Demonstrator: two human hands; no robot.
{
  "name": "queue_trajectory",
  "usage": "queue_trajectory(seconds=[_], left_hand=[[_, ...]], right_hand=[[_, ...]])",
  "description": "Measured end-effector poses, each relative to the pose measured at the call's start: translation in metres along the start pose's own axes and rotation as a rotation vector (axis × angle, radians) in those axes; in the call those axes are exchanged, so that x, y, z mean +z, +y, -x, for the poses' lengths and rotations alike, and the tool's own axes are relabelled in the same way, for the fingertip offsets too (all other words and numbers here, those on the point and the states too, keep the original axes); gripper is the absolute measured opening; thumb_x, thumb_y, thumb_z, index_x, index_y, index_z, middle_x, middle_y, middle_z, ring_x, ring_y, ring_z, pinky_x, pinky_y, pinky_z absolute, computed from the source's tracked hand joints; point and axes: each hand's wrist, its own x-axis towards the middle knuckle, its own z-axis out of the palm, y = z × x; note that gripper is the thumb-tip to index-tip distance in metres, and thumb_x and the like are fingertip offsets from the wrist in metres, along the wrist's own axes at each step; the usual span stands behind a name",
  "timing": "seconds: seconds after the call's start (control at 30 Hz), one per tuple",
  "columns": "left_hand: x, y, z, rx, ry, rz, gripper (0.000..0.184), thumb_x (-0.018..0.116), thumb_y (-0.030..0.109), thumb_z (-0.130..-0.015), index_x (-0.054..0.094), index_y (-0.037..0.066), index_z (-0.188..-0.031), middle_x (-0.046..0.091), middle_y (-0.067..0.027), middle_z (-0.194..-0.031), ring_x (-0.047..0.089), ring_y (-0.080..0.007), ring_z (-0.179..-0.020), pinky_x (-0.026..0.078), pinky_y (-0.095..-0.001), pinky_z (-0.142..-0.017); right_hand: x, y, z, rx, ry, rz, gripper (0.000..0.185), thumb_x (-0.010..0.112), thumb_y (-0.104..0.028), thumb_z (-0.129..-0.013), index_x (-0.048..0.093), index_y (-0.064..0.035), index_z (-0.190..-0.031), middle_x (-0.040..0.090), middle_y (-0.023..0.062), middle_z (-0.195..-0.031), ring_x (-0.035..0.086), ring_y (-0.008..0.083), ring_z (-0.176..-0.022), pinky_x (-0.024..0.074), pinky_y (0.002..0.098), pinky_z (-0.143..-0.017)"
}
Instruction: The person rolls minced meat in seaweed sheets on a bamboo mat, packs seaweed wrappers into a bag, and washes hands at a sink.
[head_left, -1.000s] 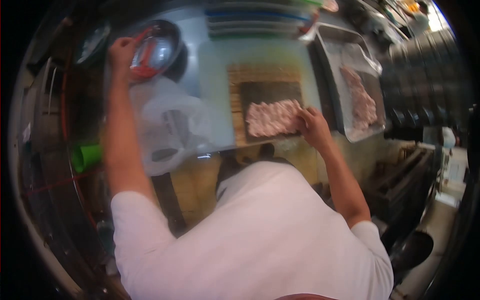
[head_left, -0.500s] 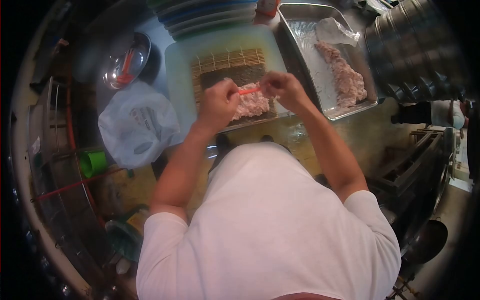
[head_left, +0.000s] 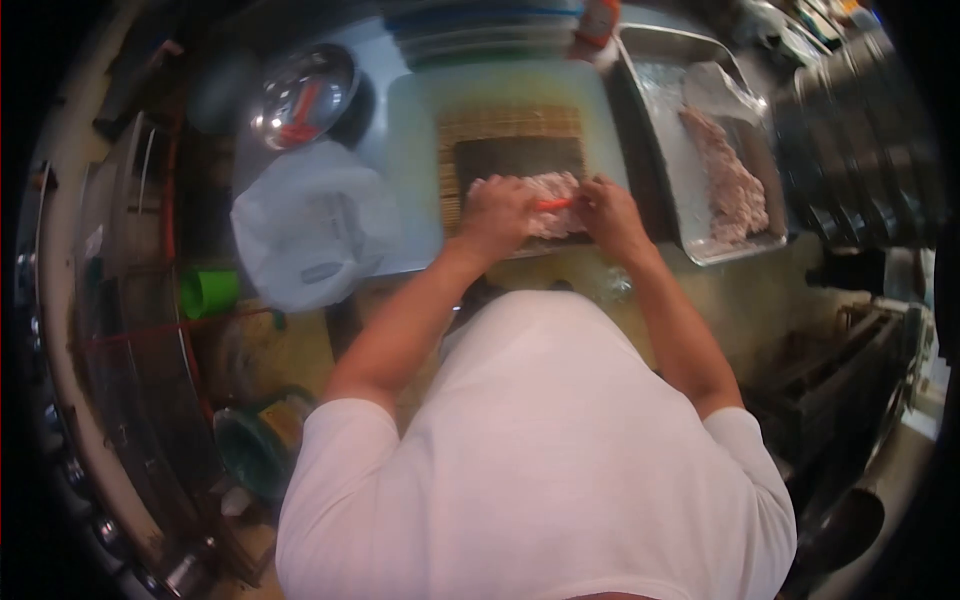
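Note:
An orange-red food strip (head_left: 553, 204) lies across a layer of pale pink minced meat (head_left: 548, 183). My left hand (head_left: 498, 212) has its fingers closed at the strip's left end, low over the meat. At the other end, my right hand (head_left: 606, 210) pinches the strip. Under the meat is a dark seaweed sheet (head_left: 520, 157), its far part bare. The sheet rests on a bamboo rolling mat (head_left: 510, 121), which lies on a pale cutting board (head_left: 412, 110). My hands hide both strip ends and some of the meat.
Left of the board are a metal bowl (head_left: 346, 82) with more orange-red strips (head_left: 302, 118) and a white plastic bag (head_left: 310, 225). A metal tray (head_left: 655, 85) with minced meat (head_left: 732, 185) stands right. Stacked trays (head_left: 485, 35) rise behind the board.
Both hands have come down, bringing the orange-red strip from above the meat onto it. My left fingers now spread more over the meat. The whole view has shifted.

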Motion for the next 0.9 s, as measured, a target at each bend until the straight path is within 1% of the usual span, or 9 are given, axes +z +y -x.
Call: queue_trajectory(seconds=[0.1,0.13,0.27,0.3,0.37,0.43,0.6,0.8,0.9], left_hand=[[-0.024,-0.039,-0.013,-0.060,0.023,0.234,0.021,0.067,0.011,-0.083,0.072,0.005,-0.103,0.070,-0.0177,-0.095,0.068,-0.0364,-0.089,0.054,-0.0437,-0.080],[-0.049,-0.054,-0.025,-0.165,0.042,0.202,0.022,0.067,0.012,-0.085,0.072,0.005,-0.106,0.071,-0.0186,-0.099,0.069,-0.0359,-0.091,0.055,-0.0429,-0.080],[-0.121,-0.193,-0.064,-0.449,0.197,-0.128,0.023,0.064,0.021,-0.088,0.074,0.004,-0.100,0.073,-0.0204,-0.099,0.072,-0.0372,-0.092,0.057,-0.0426,-0.079],[-0.157,-0.171,-0.070,-0.596,0.228,-0.247,0.023,0.061,0.017,-0.088,0.074,0.003,-0.101,0.073,-0.0224,-0.098,0.070,-0.0400,-0.094,0.056,-0.0460,-0.084],[-0.172,-0.259,-0.067,-0.585,-0.002,-0.459,0.026,0.058,0.013,-0.088,0.072,0.001,-0.107,0.071,-0.0253,-0.106,0.068,-0.0415,-0.104,0.053,-0.0485,-0.092],[-0.183,-0.276,-0.062,-0.844,-0.087,-0.446,0.028,0.063,0.014,-0.086,0.071,0.002,-0.110,0.068,-0.0250,-0.120,0.064,-0.0420,-0.116,0.051,-0.0489,-0.098],[-0.178,-0.303,-0.048,-0.782,-0.180,-0.495,0.039,0.072,0.015,-0.083,0.065,0.003,-0.120,0.069,-0.0232,-0.119,0.065,-0.0417,-0.114,0.051,-0.0489,-0.096],[-0.182,-0.340,-0.062,-0.801,0.035,-0.454,0.027,0.074,0.019,-0.082,0.072,0.001,-0.102,0.073,-0.0212,-0.102,0.071,-0.0400,-0.097,0.055,-0.0468,-0.085],[-0.201,-0.260,-0.067,-0.465,0.184,0.031,0.020,0.074,0.017,-0.084,0.072,0.000,-0.094,0.074,-0.0124,-0.087,0.069,-0.0209,-0.077,0.053,-0.0331,-0.071]], right_hand=[[-0.010,-0.008,0.002,0.058,-0.029,-0.067,0.018,0.068,-0.011,-0.087,0.072,-0.0028,-0.103,0.067,0.0160,-0.095,0.065,0.0341,-0.081,0.0512,0.0407,-0.076],[-0.016,-0.013,0.005,0.102,-0.017,-0.141,0.018,0.069,-0.012,-0.090,0.071,-0.0024,-0.105,0.067,0.0130,-0.094,0.065,0.0257,-0.072,0.0511,0.0363,-0.070],[-0.022,-0.005,0.018,0.143,0.014,-0.128,0.019,0.071,-0.015,-0.091,0.071,-0.0007,-0.104,0.067,0.0096,-0.087,0.061,0.0172,-0.065,0.0486,0.0321,-0.062],[-0.020,0.000,0.023,0.166,-0.002,-0.105,0.020,0.072,-0.016,-0.092,0.071,0.0002,-0.104,0.067,0.0090,-0.083,0.060,0.0154,-0.064,0.0479,0.0314,-0.061],[-0.018,0.002,0.035,0.244,0.009,-0.163,0.020,0.072,-0.016,-0.092,0.070,0.0011,-0.103,0.066,0.0084,-0.079,0.059,0.0142,-0.065,0.0474,0.0309,-0.060],[-0.014,0.000,0.048,0.358,0.016,-0.274,0.021,0.071,-0.015,-0.093,0.069,0.0031,-0.102,0.063,0.0063,-0.072,0.057,0.0112,-0.065,0.0463,0.0293,-0.060],[-0.003,0.005,0.066,0.386,0.078,-0.359,0.018,0.070,-0.014,-0.095,0.069,0.0027,-0.102,0.064,0.0031,-0.075,0.056,0.0089,-0.066,0.0458,0.0270,-0.060],[-0.017,-0.033,0.049,0.369,0.068,-0.470,0.020,0.070,-0.015,-0.096,0.069,0.0035,-0.104,0.065,0.0012,-0.080,0.056,0.0069,-0.073,0.0449,0.0246,-0.063],[-0.011,-0.045,0.025,0.325,-0.015,-0.655,0.026,0.070,-0.018,-0.097,0.066,0.0035,-0.112,0.066,0.0040,-0.089,0.059,0.0080,-0.078,0.0460,0.0242,-0.067]])
